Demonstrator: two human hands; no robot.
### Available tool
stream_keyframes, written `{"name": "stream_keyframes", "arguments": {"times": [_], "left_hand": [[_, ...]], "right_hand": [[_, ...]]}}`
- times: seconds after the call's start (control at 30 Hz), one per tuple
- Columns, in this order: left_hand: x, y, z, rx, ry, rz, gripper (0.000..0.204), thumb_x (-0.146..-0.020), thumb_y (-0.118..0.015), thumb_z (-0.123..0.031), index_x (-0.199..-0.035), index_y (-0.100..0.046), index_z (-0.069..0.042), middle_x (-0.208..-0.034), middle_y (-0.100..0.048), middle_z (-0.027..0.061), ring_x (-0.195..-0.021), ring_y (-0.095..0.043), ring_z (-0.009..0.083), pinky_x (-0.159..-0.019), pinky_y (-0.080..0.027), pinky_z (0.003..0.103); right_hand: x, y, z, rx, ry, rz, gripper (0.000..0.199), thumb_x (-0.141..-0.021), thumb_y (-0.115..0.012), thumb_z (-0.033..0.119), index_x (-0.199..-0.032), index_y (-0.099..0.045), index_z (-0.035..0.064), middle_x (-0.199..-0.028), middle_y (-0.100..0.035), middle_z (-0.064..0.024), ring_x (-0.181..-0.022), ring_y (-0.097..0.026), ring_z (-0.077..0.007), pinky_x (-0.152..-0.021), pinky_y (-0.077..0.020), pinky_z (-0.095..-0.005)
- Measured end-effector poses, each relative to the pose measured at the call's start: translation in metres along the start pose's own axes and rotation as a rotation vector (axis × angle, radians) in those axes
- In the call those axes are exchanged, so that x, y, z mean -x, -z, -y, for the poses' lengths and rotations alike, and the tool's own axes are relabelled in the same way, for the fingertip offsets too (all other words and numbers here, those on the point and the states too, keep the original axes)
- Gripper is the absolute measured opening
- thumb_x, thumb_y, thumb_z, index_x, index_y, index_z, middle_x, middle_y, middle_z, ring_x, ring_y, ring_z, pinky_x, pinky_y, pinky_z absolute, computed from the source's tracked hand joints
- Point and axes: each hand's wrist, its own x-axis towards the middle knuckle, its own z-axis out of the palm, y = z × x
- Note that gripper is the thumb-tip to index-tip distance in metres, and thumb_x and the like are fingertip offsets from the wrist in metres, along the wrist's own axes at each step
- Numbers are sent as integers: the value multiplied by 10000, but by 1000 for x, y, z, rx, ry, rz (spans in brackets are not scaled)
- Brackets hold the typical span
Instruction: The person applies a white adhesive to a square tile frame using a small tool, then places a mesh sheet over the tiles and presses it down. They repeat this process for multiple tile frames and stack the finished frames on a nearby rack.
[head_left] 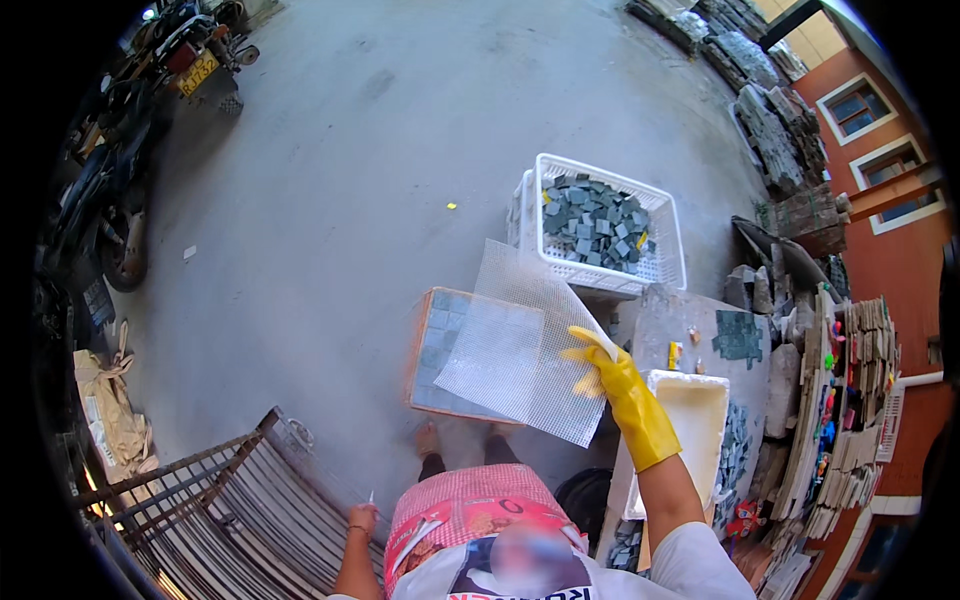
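Observation:
My right hand [605, 375], in a yellow rubber glove, pinches the right edge of a translucent white mesh sheet [505, 350]. The sheet hangs tilted over a shallow wooden-edged tray [413, 350] and hides part of it. Grey-blue square tiles [440, 325] lie in rows inside the tray, showing through the mesh. Low on the left, my bare left hand [362, 517] is closed around a small, thin, pale thing [371, 497] whose kind I cannot make out. It hangs beside the metal rack, apart from the sheet.
A white plastic crate [680, 262] of loose dark tiles stands beyond the sheet. To the right are a white foam box [690, 380] and a joined patch of dark tiles [738, 336]. A slatted metal rack [230, 500] fills the lower left; motorcycles [125, 220] line the far left.

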Motion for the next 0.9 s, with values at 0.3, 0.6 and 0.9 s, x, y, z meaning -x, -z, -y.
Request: {"name": "stream_keyframes", "arguments": {"times": [0.3,0.6,0.9], "left_hand": [[50,-54,-31,-78,-15,46,220,-819,-522,-184,-730,-623,-10,-548,-538,34,-497,-494,104,-479,-382,240],[33,-72,22,-206,31,53,247,-815,-526,-186,-642,-580,-19,-538,-538,14,-503,-494,105,-499,-378,251],[27,-81,29,-119,53,41,247,-820,-523,-181,-649,-592,-16,-543,-556,19,-506,-501,105,-514,-390,251]], "right_hand": [[-97,-22,-165,-181,-51,163,399,-860,-539,282,-1166,-538,25,-1018,-602,-118,-831,-609,-168,-712,-489,-199],[-130,-33,-189,-299,-79,267,379,-875,-502,262,-1175,-531,32,-1069,-578,-116,-899,-594,-162,-740,-501,-232],[-157,-25,-220,-354,-136,296,414,-843,-564,302,-1159,-527,38,-1041,-572,-109,-861,-599,-165,-725,-510,-236]]}}
